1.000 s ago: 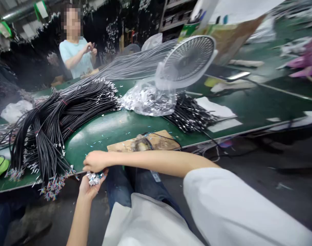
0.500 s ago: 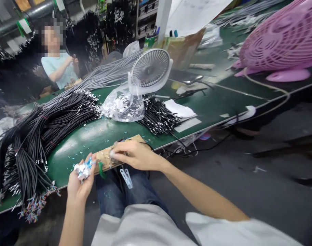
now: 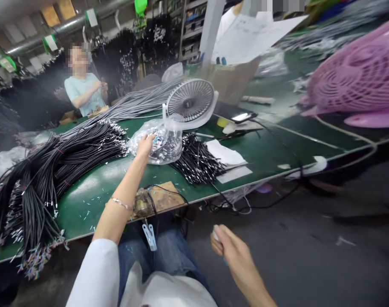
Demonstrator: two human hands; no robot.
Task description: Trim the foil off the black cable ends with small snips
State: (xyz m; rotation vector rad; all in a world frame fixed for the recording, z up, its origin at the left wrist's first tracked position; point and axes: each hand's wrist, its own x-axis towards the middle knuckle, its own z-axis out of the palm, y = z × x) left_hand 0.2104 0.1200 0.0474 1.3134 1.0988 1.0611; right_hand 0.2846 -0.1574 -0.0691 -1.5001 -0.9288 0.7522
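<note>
My left hand (image 3: 145,146) reaches over the table to a clear plastic bag (image 3: 168,154) of small shiny scraps, its fingers at the bag's opening. Blue and silver bits show right beside the fingertips, and the fingers are too blurred and covered to show what they grip. Off the table's front edge, my right hand (image 3: 234,249) is closed, with a small whitish thing poking out by the thumb. A wooden board (image 3: 168,196) lies at the table edge below my left forearm, carrying a small metal fixture (image 3: 143,204). From it hangs a light blue clip (image 3: 149,236).
Black cable bundles (image 3: 73,157) cover the left of the green table (image 3: 108,183); a shorter bundle (image 3: 199,160) lies right of the bag. Behind the bag stands a white fan (image 3: 191,102), and a pink fan (image 3: 357,81) at right. A person (image 3: 85,91) sits across the table.
My left hand has gone from the table edge, where it held foil-like scraps in its palm, forward to the bag. My right hand has left the board and drawn back to the right.
</note>
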